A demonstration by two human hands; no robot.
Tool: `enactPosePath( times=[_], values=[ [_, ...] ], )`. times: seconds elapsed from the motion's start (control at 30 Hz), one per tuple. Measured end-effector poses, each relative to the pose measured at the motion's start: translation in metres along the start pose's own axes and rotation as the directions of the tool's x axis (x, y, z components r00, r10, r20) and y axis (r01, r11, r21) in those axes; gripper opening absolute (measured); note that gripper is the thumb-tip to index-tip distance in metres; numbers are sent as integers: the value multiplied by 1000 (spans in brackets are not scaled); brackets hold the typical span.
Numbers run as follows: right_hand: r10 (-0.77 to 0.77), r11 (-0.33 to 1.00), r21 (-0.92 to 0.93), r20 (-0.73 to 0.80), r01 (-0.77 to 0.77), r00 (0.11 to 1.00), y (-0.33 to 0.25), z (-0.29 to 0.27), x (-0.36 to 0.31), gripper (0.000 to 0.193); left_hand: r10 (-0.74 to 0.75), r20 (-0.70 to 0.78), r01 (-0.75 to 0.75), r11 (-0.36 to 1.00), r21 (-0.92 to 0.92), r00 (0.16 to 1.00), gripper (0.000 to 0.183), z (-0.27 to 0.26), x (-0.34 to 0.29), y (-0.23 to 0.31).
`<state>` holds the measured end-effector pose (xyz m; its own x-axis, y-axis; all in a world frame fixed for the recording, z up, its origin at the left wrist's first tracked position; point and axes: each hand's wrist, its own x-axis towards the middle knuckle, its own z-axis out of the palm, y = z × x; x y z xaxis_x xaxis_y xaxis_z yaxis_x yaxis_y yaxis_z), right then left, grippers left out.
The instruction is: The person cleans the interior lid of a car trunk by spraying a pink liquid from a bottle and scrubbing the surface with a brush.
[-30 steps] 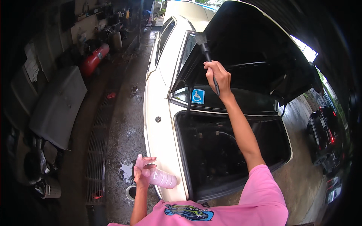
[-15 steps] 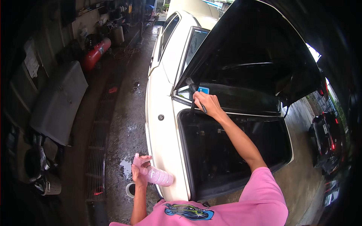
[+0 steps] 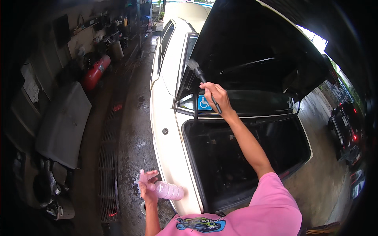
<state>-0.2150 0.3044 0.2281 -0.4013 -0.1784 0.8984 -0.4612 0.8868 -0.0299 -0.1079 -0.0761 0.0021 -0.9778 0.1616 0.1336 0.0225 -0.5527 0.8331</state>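
Note:
My right hand (image 3: 217, 95) is closed around the black handle of a detailing brush (image 3: 198, 72). Its pale bristles point up and left, at the left edge of the raised black trunk lid (image 3: 252, 51); whether they touch it I cannot tell. My left hand (image 3: 148, 186) grips a spray bottle (image 3: 168, 190) by its pink trigger head. The clear bottle holds pinkish liquid and lies tilted sideways over the rear corner of the cream car (image 3: 169, 153). Below my right arm is the dark open trunk (image 3: 240, 157). A blue square sticker (image 3: 204, 103) shows beside my right hand.
On the left stand a grey panel (image 3: 65, 126) and a red air compressor tank (image 3: 96, 72). A metal floor grate (image 3: 108, 169) runs along the wet floor. A bucket (image 3: 143, 207) sits below my left hand. Another dark car (image 3: 345, 131) is at the right.
My right hand has lifted the brush from low by the lid's hinge corner to higher along the lid's left edge. The view has shifted slightly; my left hand still holds the spray bottle.

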Motion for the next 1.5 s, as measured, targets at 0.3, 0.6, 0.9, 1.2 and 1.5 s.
enactPosePath(
  times=[0.3,0.6,0.9,1.2,1.5],
  values=[
    [-317,904,-355,-178,240,931,-6,-111,113,18,-54,-30,54,998,17,998,79,24,-3,1],
    [-337,899,-350,-170,263,926,-42,-143,131,13,-144,192,155,987,-45,971,71,44,-19,0],
    [-419,840,-443,-161,314,894,-58,-156,113,23,-158,199,175,982,-72,967,68,36,-18,-4],
    [-322,815,-561,-225,148,920,-53,-215,69,20,-88,323,68,995,72,942,76,44,10,28],
    [-28,922,-359,-429,-142,903,-35,-242,33,16,117,811,-487,845,222,573,55,200,84,161]
  ],
)
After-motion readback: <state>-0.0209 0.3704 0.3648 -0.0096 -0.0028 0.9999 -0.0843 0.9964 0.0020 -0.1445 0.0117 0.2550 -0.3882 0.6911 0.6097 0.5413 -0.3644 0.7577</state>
